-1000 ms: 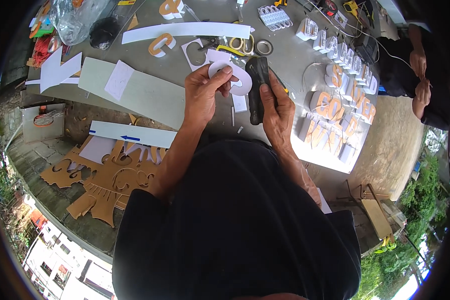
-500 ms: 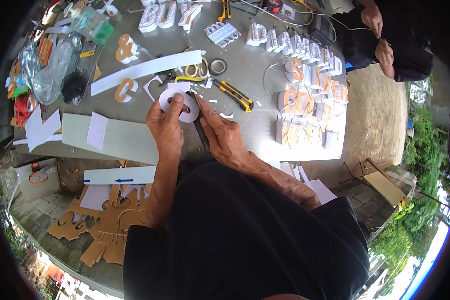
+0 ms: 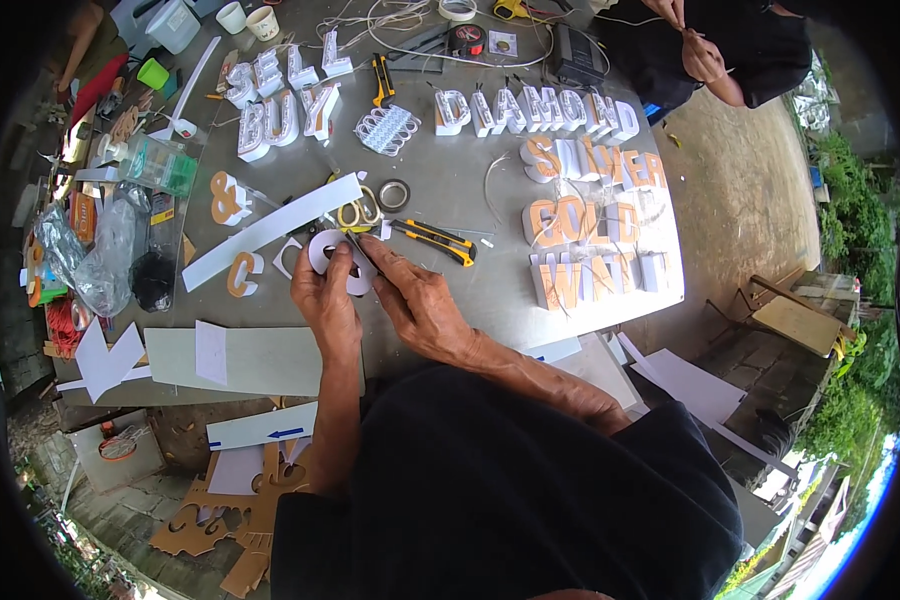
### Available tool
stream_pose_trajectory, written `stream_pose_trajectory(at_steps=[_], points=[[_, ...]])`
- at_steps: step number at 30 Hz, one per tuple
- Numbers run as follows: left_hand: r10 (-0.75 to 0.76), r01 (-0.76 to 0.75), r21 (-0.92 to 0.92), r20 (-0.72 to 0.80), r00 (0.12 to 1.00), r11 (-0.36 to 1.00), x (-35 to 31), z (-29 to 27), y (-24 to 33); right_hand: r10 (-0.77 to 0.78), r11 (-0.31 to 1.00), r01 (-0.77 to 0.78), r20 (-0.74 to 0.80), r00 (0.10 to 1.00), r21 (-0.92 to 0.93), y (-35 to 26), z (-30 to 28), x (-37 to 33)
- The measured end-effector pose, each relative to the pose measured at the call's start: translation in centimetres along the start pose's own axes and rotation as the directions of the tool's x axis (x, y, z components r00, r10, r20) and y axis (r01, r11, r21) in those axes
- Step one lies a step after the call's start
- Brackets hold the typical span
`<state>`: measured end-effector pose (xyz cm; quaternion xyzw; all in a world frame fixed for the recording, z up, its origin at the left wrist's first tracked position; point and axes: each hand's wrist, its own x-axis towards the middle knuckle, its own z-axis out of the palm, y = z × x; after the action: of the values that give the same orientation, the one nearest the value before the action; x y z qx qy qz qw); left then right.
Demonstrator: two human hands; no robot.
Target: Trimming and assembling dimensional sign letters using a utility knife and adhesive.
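Observation:
My left hand (image 3: pixel 328 305) pinches a white ring-shaped cut-out piece (image 3: pixel 320 243) with an opening in its middle, thumb on top. Closed around a slim dark tool (image 3: pixel 358 246), my right hand (image 3: pixel 422 305) keeps the tip against the piece's right side. Most of that tool is hidden by the fingers, so its kind does not show. Just beyond the hands lie yellow-handled scissors (image 3: pixel 350 216), a long white strip (image 3: pixel 275 232) and a black tape roll (image 3: pixel 395 207). A yellow-and-black utility knife (image 3: pixel 433 241) rests to their right.
White block letters (image 3: pixel 537 112) and orange-faced letters (image 3: pixel 582 222) stand in rows on the grey table. Left are a green-liquid bottle (image 3: pixel 175 172) and plastic bags (image 3: pixel 110 260). Far right, a co-worker's hands (image 3: pixel 703 58) hold something thin. A pale board (image 3: pixel 260 360) lies along the near edge.
The view has tilted, bringing more of the table's far side into sight. My right hand has turned further over the white piece, covering more of the dark tool. My left hand keeps its hold.

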<state>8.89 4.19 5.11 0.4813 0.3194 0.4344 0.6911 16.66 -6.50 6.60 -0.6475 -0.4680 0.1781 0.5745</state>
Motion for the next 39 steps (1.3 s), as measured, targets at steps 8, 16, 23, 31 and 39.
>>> stream_pose_trajectory(at_steps=[8,16,23,31,39], points=[[0.012,-0.009,0.056,-0.044,0.999,0.998,0.9,1.0,-0.5,0.080,0.997,-0.080,-0.001,0.997,0.012,-1.0,-0.1,-0.1],[-0.043,0.045,-0.064,0.025,0.999,0.997,1.2,1.1,-0.2,0.167,0.986,-0.164,0.076,0.983,-0.042,-2.2,-0.7,-0.5],[-0.091,0.096,-0.062,0.078,0.993,0.994,0.9,0.9,0.5,0.225,0.974,-0.225,0.017,0.974,0.004,-2.9,0.4,-0.5],[-0.141,0.142,-0.011,0.078,0.987,0.990,0.5,1.3,0.4,0.126,0.989,-0.129,-0.042,0.991,-0.076,-3.4,0.8,-1.1],[-0.107,0.108,-0.081,0.014,0.994,0.991,-0.6,3.1,-1.8,0.068,0.996,-0.068,0.001,0.998,-0.053,-1.5,-2.0,-2.3]])
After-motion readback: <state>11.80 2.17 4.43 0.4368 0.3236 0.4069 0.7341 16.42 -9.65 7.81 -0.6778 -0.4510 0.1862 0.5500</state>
